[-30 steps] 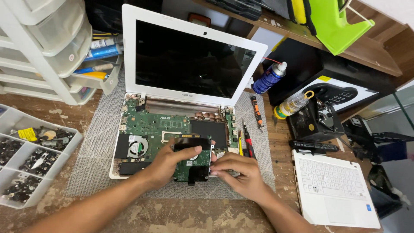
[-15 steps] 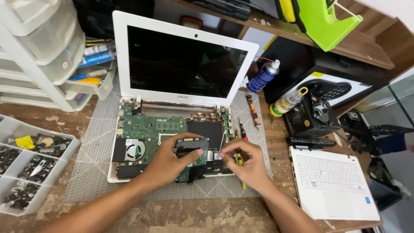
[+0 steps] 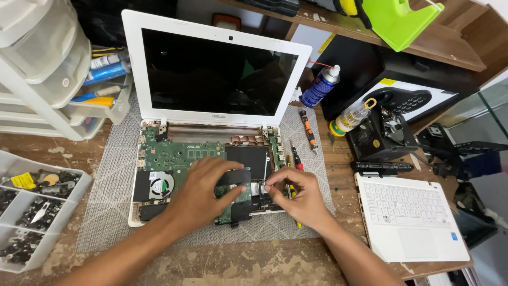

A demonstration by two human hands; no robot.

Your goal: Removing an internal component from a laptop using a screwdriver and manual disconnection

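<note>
Opened laptop (image 3: pixel 211 132) on mat (image 3: pixel 106 185), parts tray (image 3: pixel 32 212) left, keyboard panel (image 3: pixel 410 217) right

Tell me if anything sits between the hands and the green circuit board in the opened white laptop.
Nothing visible does. The left hand rests flat on the green circuit board, fingers on a black strip. The right hand pinches at the board's right edge, a screwdriver beside it.

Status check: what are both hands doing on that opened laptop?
Left hand flat on black part. Right hand pinching at motherboard edge. Screwdriver alongside.
</note>
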